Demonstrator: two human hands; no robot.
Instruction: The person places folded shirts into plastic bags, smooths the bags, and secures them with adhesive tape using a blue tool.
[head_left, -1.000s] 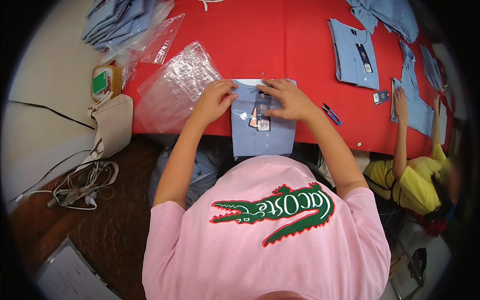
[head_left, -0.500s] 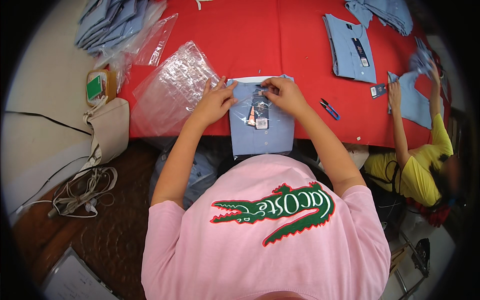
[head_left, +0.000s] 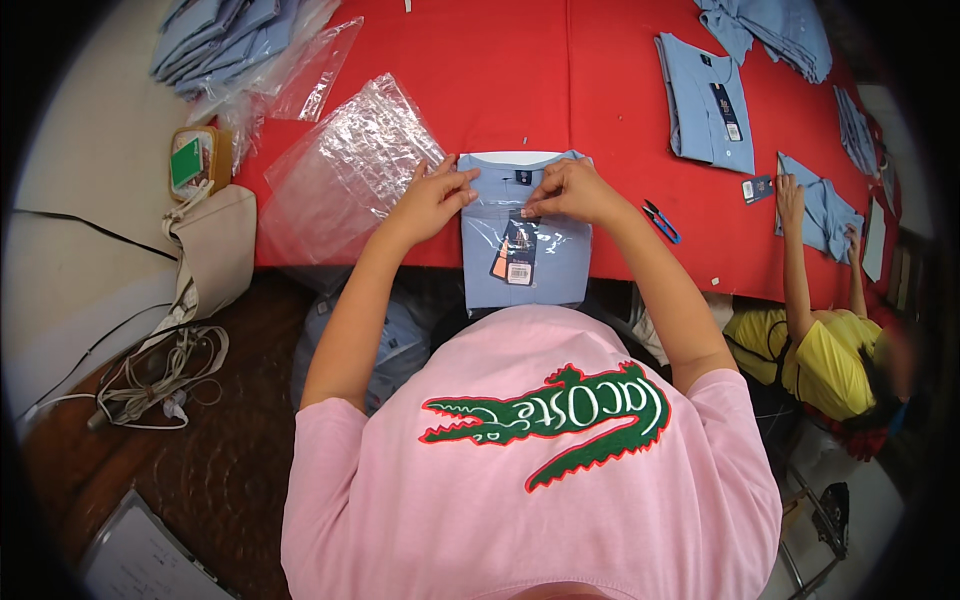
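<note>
Right grip (head_left: pixel 572 192) pinches closed at the top of the dark tag (head_left: pixel 521 258); whether tag or plastic sits between the fingers, I can't tell. Left grip (head_left: pixel 437 202), loosely open, touches the upper-left edge of the folded blue shirt (head_left: pixel 558 268)! The shirt lies between both grips, overhanging the near edge of the red counter (head_left: pixel 500 80), which stretches on ahead. Clear plastic (head_left: pixel 340 170) sits beside the left grip, snips (head_left: pixel 664 224) right of the right.
</note>
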